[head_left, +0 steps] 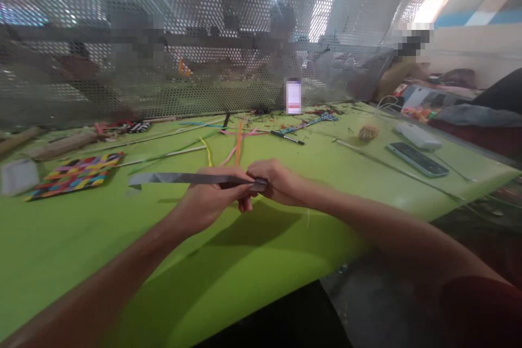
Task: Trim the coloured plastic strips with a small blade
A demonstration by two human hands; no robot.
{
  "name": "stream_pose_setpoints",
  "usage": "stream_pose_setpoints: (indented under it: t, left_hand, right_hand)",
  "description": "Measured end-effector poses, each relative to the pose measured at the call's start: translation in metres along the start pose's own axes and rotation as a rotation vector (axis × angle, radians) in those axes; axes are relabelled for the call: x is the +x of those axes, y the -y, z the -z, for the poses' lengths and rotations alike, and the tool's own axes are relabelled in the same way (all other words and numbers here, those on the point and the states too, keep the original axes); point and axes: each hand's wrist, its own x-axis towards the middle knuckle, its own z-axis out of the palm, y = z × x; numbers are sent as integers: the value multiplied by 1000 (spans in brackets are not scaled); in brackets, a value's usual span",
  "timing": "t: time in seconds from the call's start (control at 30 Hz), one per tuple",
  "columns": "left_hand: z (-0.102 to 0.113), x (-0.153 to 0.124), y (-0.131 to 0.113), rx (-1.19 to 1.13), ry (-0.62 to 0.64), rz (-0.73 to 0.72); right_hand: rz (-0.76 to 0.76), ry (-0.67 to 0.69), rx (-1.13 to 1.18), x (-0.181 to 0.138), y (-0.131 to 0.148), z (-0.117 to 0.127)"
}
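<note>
Both my hands meet above the green table [81, 239], holding a long flat grey strip [175, 178] that sticks out to the left. My left hand [212, 198] is closed around the strip near its right end. My right hand [277, 180] pinches that same end, fingers pressed together. Just beyond my hands lie several thin coloured strips [236, 147] in orange, pink and yellow.
A multicoloured woven mat [75, 174] lies at the left. A black pen [287, 137], a phone [418, 159], a white box [418, 136] and a small woven ball [368, 132] lie at the right. A perforated metal screen [183, 38] closes the back; people sit beyond it.
</note>
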Motion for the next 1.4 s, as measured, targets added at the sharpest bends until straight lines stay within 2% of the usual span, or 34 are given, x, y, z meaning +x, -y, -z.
stream_pose_setpoints:
  t: [0.27,0.37,0.5,0.63,0.73,0.83,0.97,1.23,1.4]
  left_hand:
    - [-3,1,0,-28,-14,50]
    - [-1,2,1,-28,0,92]
    - [6,6,4,-23,-27,136]
    - [10,9,5,-55,-72,192]
    - [10,11,3,-33,-95,224]
    - [9,11,2,-15,-83,239]
    - [9,13,5,-29,-41,244]
    - [9,12,11,-27,-3,233]
    - [10,12,14,-25,59,250]
  right_hand:
    - [17,52,99,1,-1,-2]
    - [2,33,-33,0,-9,1]
    - [3,-74,-174,0,-20,16]
    - [-92,-120,52,3,-13,34]
    - [-109,-22,200,5,-1,40]
    - [-90,38,219,4,5,40]
    - [-105,37,215,2,2,38]
    - [-74,91,105,0,1,36]
    - [-19,89,-218,-1,2,32]
